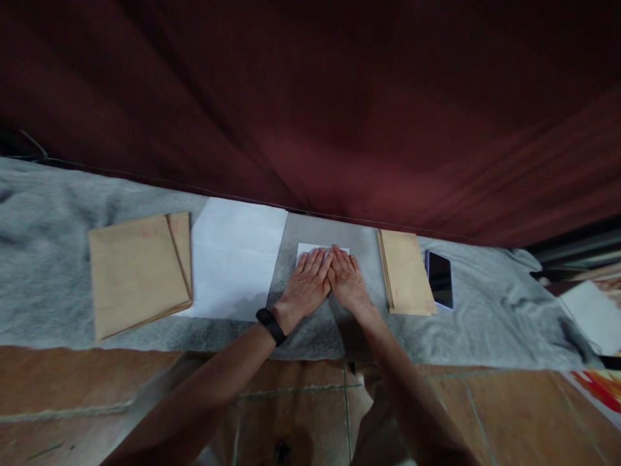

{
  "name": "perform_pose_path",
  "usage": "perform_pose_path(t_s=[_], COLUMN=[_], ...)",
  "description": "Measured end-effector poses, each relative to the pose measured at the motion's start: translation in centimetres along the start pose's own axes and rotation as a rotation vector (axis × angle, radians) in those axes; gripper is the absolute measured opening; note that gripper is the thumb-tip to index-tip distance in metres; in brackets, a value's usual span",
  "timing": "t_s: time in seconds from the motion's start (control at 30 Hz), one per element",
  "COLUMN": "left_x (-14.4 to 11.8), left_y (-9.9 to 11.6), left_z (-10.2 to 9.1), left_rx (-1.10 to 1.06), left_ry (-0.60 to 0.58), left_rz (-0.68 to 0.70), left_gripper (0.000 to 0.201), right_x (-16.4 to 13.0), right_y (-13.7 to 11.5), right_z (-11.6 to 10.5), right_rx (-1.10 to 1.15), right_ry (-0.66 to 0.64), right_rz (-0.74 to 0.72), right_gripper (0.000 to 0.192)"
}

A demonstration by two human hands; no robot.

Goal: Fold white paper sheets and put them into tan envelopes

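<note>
Both hands lie flat, side by side, on a small white sheet of paper (305, 247), which looks folded; most of it is hidden under them. My left hand (308, 278) has its fingers stretched out over the paper's left part, and a black band is on that wrist. My right hand (347, 278) presses the right part with fingers extended, its thumb side touching the left hand. Left of the hands lies larger white paper (235, 259) with a faint crease across it. A stack of brown envelopes (405, 272) rests to the right of my right hand.
Larger brown envelopes (138, 275) are stacked at the far left. A phone (440, 279) lies beside the right envelopes. Everything sits on a grey cloth (495, 323) over a narrow surface. A dark red curtain (339, 129) hangs along the back edge; floor tiles show in front.
</note>
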State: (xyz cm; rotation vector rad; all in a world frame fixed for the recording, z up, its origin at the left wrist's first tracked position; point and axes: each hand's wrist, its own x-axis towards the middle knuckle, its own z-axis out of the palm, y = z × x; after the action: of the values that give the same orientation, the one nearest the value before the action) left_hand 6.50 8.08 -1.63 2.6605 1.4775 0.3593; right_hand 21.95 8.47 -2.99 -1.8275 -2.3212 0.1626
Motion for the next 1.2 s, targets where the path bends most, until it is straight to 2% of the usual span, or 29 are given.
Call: perform_pose_path(t_s=[0.4, 0.63, 0.87, 1.0, 1.1, 1.2], left_x=[-0.4, -0.3, -0.3, -0.2, -0.2, -0.3], left_y=[0.6, 0.7, 0.7, 0.6, 0.7, 0.7], left_z=[0.0, -0.3, -0.2, -0.1, -0.1, -0.1], left_rx=[0.029, 0.031, 0.033, 0.042, 0.043, 0.035], left_ry=[0.017, 0.004, 0.012, 0.009, -0.001, -0.019], left_rz=[-0.034, -0.037, -0.033, -0.028, -0.034, -0.042], left_gripper=[0.055, 0.056, 0.056, 0.056, 0.055, 0.055], right_x=[-0.9, -1.4, -1.5, -1.1, -0.8, -0.7], right_y=[2.3, 3.6, 3.8, 3.6, 3.1, 2.0], right_z=[0.3, 0.1, 0.0, -0.1, -0.3, -0.2], right_rx=[-0.046, -0.111, -0.092, 0.000, 0.076, 0.122], right_ry=[0.100, 0.093, 0.127, 0.211, 0.269, 0.216], right_rz=[0.078, 0.117, 0.138, 0.158, 0.102, 0.002], right_gripper=[0.056, 0.056, 0.055, 0.055, 0.055, 0.053])
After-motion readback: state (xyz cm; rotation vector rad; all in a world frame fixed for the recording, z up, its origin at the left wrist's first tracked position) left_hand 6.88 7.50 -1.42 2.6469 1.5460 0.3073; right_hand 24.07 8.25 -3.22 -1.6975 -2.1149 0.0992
